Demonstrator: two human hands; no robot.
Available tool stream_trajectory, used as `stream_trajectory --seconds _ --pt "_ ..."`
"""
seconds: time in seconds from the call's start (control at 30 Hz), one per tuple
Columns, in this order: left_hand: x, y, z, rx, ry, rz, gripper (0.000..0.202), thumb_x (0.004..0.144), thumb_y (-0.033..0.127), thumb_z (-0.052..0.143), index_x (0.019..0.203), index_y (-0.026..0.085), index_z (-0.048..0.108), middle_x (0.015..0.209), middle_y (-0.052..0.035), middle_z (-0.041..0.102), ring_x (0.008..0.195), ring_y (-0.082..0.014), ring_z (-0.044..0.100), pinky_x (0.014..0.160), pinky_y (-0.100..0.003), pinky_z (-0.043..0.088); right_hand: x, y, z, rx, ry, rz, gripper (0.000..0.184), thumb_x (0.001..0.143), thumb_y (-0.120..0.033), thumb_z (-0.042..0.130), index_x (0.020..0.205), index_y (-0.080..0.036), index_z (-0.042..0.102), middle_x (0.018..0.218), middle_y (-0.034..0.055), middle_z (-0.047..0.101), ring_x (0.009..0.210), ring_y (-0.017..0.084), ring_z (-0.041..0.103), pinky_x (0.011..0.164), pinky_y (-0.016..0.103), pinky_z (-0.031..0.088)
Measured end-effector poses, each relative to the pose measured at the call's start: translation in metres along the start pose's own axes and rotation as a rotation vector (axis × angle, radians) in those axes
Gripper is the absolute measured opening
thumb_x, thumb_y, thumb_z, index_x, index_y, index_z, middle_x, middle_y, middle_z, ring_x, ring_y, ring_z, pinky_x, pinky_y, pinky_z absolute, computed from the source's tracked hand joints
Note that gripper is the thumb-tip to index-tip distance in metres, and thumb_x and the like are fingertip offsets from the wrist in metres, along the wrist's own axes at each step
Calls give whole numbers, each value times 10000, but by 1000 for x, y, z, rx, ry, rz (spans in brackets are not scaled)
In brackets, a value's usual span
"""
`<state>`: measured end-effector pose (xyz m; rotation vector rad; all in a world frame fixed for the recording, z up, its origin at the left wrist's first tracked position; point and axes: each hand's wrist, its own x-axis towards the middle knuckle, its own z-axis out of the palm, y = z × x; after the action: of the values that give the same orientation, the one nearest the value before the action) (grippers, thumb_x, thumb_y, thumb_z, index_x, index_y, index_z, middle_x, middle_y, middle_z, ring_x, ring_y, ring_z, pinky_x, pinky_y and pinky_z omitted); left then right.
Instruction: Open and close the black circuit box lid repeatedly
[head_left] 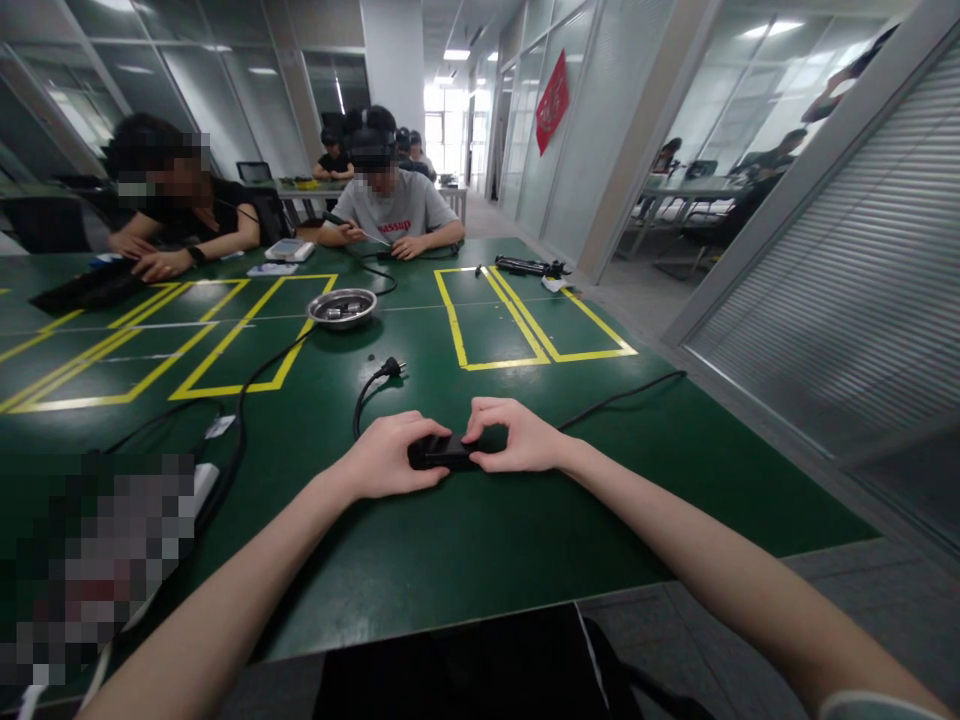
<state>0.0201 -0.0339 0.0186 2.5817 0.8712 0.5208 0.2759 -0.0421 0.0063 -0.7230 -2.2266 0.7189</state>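
Observation:
A small black power adapter (441,452) lies on the green table (465,540) in front of me. My left hand (386,455) is curled round its left end. My right hand (514,437) pinches its right end with fingers bent over the top. A black cable (622,395) runs from under my right hand toward the table's right edge. Another black cable with a plug (390,369) lies just beyond the adapter.
A metal bowl (342,307) with small parts sits further back among yellow tape rectangles (495,320). A white power strip (204,480) and cables lie at the left. Two people sit across the table; a black tool (529,266) lies at the far right.

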Motion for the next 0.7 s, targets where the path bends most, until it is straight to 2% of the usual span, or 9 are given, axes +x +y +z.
stream_trajectory --seconds 0.07,0.2,0.33,0.47,0.63,0.7 --pt "0 0 0 29 5 29 327 821 351 706 1102 184 704 932 -64 713 823 -206 665 742 -304 511 0 -1 -1 -47 -17 -24 101 775 -212 758 849 -186 693 861 16 616 787 168 621 744 305 503" --pt "1 2 -1 59 4 57 297 896 363 626 1115 170 681 975 -86 716 850 -218 665 761 -322 514 2 -2 -1 -188 -67 -54 313 734 -306 839 974 -184 679 935 30 601 830 184 617 729 295 499" --pt "3 3 -2 112 -8 65 319 929 381 590 1168 184 662 1022 -92 716 882 -230 665 797 -339 521 2 0 3 -325 -58 -84 210 819 -261 732 1009 -197 668 927 35 632 828 181 633 727 276 488" --pt "6 1 0 186 -19 91 347 939 435 608 1174 188 672 1003 -92 718 899 -235 661 809 -333 517 2 0 5 -399 -40 -111 168 871 -285 656 1009 -191 674 858 28 646 752 172 632 676 267 465" --pt "7 -2 2 229 -8 111 341 1001 460 529 1125 182 682 929 -83 713 860 -230 654 802 -334 510 2 -2 4 -358 -35 -112 244 903 -326 659 1114 -205 658 1022 73 687 908 204 672 774 296 510" --pt "7 -1 1 246 0 111 345 1006 462 520 1118 177 680 944 -86 715 867 -233 655 793 -335 505 3 -2 4 -360 -22 -121 239 915 -333 655 1112 -197 655 1003 79 687 907 209 672 776 303 513"
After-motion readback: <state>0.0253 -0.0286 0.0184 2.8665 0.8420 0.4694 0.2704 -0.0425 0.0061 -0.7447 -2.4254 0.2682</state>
